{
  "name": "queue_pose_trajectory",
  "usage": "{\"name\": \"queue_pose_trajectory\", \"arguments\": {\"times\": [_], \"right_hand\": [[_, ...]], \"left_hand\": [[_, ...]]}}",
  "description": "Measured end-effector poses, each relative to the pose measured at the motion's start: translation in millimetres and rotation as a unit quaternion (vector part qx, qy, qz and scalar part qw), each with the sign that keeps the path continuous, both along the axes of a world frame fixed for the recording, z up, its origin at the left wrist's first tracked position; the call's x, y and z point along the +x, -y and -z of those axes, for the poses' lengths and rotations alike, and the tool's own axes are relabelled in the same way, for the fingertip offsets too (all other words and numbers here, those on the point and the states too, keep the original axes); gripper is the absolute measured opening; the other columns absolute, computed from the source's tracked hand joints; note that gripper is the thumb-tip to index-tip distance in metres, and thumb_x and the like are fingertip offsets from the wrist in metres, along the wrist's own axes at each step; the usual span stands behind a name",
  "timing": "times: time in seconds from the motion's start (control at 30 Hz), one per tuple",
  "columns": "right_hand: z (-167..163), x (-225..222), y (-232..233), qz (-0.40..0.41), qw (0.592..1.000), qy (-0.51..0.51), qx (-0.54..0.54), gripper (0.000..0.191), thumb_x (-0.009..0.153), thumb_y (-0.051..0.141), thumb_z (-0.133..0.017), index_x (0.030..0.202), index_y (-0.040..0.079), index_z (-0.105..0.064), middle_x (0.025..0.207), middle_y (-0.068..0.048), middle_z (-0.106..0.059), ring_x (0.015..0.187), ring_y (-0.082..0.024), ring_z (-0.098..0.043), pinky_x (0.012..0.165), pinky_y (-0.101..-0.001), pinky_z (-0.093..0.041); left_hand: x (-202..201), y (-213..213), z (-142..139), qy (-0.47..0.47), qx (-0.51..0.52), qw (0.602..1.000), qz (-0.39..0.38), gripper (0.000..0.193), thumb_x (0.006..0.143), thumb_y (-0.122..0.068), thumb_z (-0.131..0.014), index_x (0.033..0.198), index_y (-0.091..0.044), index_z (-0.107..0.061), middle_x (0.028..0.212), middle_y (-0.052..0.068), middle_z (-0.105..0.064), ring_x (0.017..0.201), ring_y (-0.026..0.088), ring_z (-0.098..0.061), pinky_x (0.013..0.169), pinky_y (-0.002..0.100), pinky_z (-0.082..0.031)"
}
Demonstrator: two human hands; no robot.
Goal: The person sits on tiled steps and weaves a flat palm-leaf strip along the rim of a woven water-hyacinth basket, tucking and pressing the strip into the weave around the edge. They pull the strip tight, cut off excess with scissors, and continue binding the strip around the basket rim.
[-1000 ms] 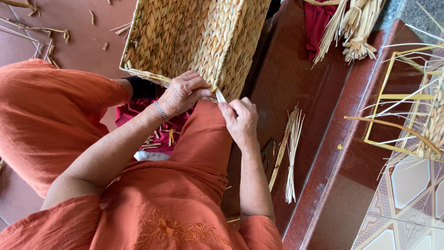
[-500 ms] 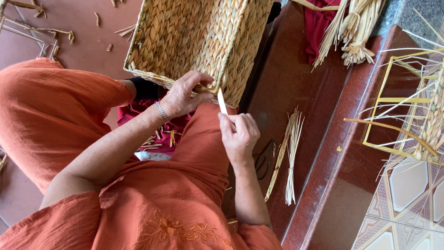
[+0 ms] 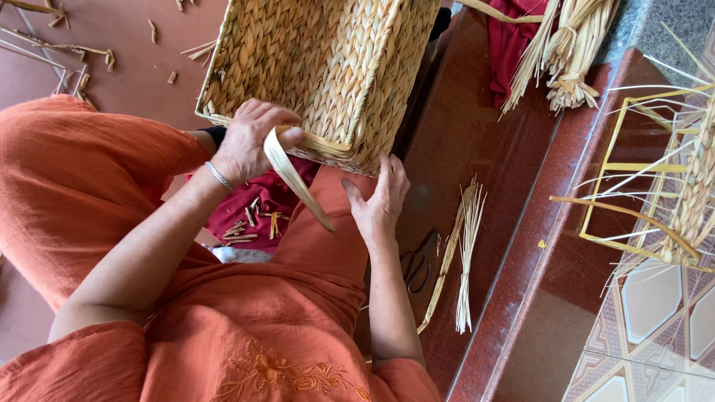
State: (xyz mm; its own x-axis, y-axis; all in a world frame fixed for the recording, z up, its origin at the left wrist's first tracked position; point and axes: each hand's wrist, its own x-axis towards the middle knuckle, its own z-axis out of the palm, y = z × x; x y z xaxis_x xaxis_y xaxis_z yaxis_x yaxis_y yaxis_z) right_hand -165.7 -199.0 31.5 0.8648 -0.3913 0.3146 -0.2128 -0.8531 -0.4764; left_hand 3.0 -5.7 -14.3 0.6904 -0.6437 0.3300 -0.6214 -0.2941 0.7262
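Sitting on reddish-brown floor [image 3: 477,134] littered with straw scraps [image 3: 74,52]; left hand [image 3: 249,141] pinching flat straw strip [image 3: 298,182] at woven basket [image 3: 320,67], right hand [image 3: 380,201] spread beneath it, loose stalks [image 3: 465,253] beside.

Basket [image 3: 328,67]: rectangular, woven of thick pale-gold twisted fibre, tipped on its side across the lap, near rim edge facing the person. Strip [image 3: 298,175]: flat, pale straw-coloured, emerging at the rim, looped back over the rim's edge, then trailing down and right to a loose pointed end above the knee.
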Motion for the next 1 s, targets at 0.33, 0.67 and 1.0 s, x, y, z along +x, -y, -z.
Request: {"name": "queue_pose_trajectory", "arguments": {"times": [0.33, 0.67, 1.0], "right_hand": [[35, 19, 41, -0.011, 0.992, 0.029, 0.124, 0.049, 0.11, 0.019, -0.063, 0.155, 0.009, -0.049, 0.148, -0.019, -0.062, 0.136, -0.035, -0.063, 0.114, -0.0473, -0.053], [32, -18, 99, 0.043, 0.914, 0.002, 0.403, 0.044, 0.109, 0.017, -0.057, 0.152, 0.009, -0.052, 0.128, -0.013, -0.073, 0.114, -0.019, -0.069, 0.098, -0.0312, -0.057], [16, -8, 96, -0.025, 0.867, 0.11, 0.486, 0.06, 0.104, 0.034, -0.066, 0.152, 0.002, -0.051, 0.15, -0.015, -0.06, 0.141, -0.024, -0.055, 0.121, -0.0397, -0.041]], "left_hand": [[-4, 15, -33, -0.143, 0.096, 0.982, 0.071, 0.051, 0.111, -0.046, -0.041, 0.093, -0.007, -0.067, 0.068, 0.015, -0.065, 0.067, 0.036, -0.067, 0.063, 0.047, -0.052], [-36, 57, -64, 0.224, -0.052, 0.953, 0.197, 0.054, 0.12, -0.031, -0.036, 0.138, 0.015, -0.057, 0.104, 0.021, -0.078, 0.078, 0.033, -0.071, 0.064, 0.045, -0.054], [32, 48, -78, -0.583, -0.306, 0.753, -0.002, 0.024, 0.113, -0.016, -0.057, 0.127, 0.002, -0.065, 0.099, 0.009, -0.071, 0.077, 0.015, -0.071, 0.07, 0.032, -0.063]]}}
